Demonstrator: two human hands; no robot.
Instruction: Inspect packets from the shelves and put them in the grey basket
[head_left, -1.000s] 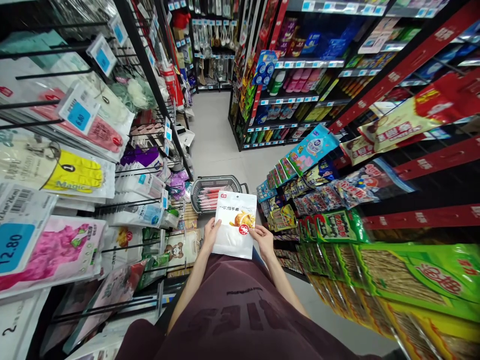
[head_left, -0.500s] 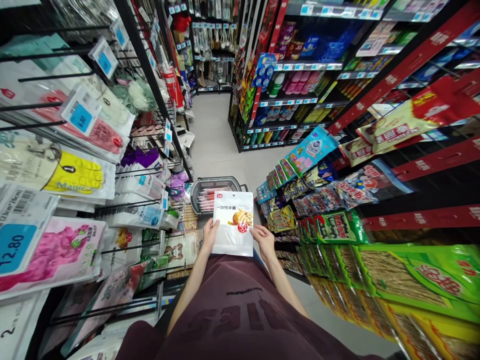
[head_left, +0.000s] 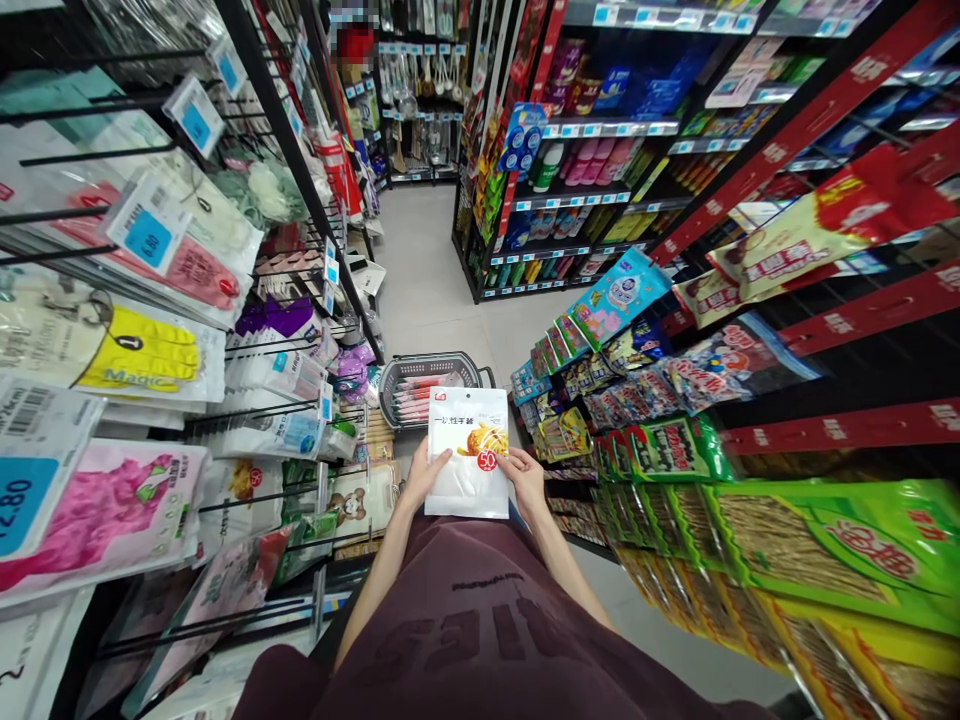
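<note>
I hold a white flat packet (head_left: pixel 466 450) with black characters, a food picture and a red "50" badge, upright in front of my chest. My left hand (head_left: pixel 424 476) grips its left edge, thumb across the front. My right hand (head_left: pixel 526 478) pinches its right edge near the red badge. Both hands are closed on the packet. Just beyond it on the floor stands a grey shopping basket (head_left: pixel 397 375) with packaged goods inside.
I stand in a narrow shop aisle. Hooks with rubber gloves (head_left: pixel 142 355) and blue price tags line the left rack. Snack bags (head_left: pixel 660 450) fill the right shelves. A grey tiled floor (head_left: pixel 420 280) runs ahead to more shelving (head_left: pixel 570 160).
The packet has tilted slightly and my left thumb has slid further across its front. The view shifted a little; my hands stay at the same place.
</note>
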